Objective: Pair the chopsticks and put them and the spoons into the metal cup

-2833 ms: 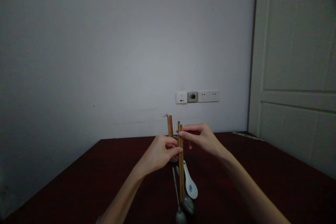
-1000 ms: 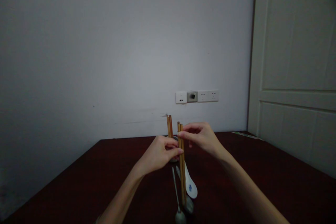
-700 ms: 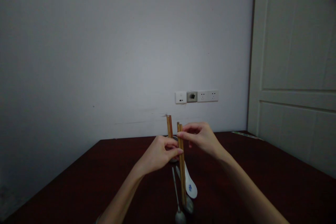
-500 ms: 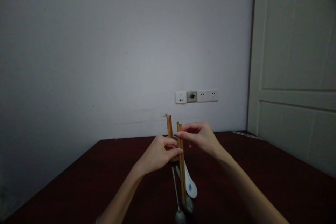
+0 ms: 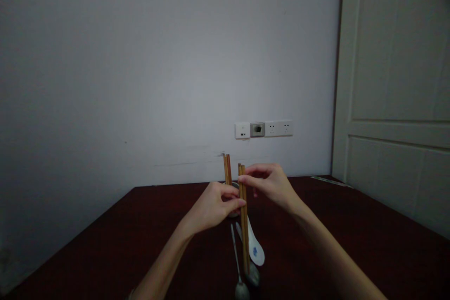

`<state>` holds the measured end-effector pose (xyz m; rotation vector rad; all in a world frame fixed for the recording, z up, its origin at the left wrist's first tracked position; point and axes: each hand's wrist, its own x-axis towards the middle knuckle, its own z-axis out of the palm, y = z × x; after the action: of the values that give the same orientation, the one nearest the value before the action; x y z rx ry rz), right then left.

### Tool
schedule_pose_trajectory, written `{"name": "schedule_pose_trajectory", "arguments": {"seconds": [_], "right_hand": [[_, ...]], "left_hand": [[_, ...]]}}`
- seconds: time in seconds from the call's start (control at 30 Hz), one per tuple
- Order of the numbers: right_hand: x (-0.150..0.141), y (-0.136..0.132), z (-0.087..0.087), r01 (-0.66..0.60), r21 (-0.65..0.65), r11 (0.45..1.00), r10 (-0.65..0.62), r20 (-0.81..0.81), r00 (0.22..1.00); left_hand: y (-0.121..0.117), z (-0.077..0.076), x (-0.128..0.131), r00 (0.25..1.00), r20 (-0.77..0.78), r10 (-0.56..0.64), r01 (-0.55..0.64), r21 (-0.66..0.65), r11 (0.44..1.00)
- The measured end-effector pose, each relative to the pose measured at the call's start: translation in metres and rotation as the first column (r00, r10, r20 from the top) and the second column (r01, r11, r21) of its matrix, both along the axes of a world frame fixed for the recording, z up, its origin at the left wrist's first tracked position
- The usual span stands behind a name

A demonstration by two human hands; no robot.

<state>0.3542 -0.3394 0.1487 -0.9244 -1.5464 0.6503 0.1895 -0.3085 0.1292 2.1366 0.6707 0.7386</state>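
A pair of wooden chopsticks (image 5: 244, 229) is held upright between my two hands. My left hand (image 5: 216, 204) pinches them around the upper middle, thumb in front. Just above, the fingertips of my right hand (image 5: 269, 183) close on them near their top ends. Behind my left hand, more chopsticks (image 5: 227, 168) stand in a round container (image 5: 235, 214) that is mostly hidden. Below, a white spoon with a blue mark (image 5: 257, 254) lies on the table, beside a metal spoon (image 5: 253, 275) partly covered by the chopsticks. Another thin-handled metal spoon (image 5: 241, 289) lies to the left.
The dark red table (image 5: 116, 239) reaches back to a pale wall (image 5: 176, 79) with a row of sockets and a switch (image 5: 263, 129). A flat strip (image 5: 331, 181) lies at the back right edge. At right stands a white panelled door (image 5: 393, 103).
Almost nothing differs. The chopsticks' top ends sit very slightly further right, and both hands keep their hold.
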Motion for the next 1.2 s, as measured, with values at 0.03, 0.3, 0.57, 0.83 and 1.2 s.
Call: {"name": "schedule_pose_trajectory", "arguments": {"seconds": [0.03,0.3,0.57,0.83,1.2], "right_hand": [[-0.0001,-0.0003,0.0003,0.000,0.001,1.000,0.000,0.000,1.000],[0.0001,-0.0018,0.0009,-0.003,0.007,1.000,0.003,0.002,1.000],[-0.0009,-0.0023,0.0015,0.001,0.007,1.000,-0.001,-0.007,1.000],[-0.0003,0.0000,-0.0008,0.006,0.023,1.000,-0.006,-0.002,1.000],[0.0005,0.0018,-0.0017,0.007,0.026,1.000,-0.006,-0.012,1.000]], "left_hand": [[-0.0002,0.0003,0.0000,1.000,0.002,-0.001,0.001,0.001,1.000],[-0.0012,0.0016,-0.0005,1.000,0.013,-0.013,0.013,0.003,1.000],[-0.0010,0.0010,-0.0005,1.000,-0.009,-0.004,0.004,0.016,1.000],[-0.0004,0.0013,-0.0004,1.000,-0.002,-0.009,0.009,0.034,0.999],[0.0001,0.0007,-0.0004,1.000,0.014,-0.019,0.019,0.022,1.000]]}}
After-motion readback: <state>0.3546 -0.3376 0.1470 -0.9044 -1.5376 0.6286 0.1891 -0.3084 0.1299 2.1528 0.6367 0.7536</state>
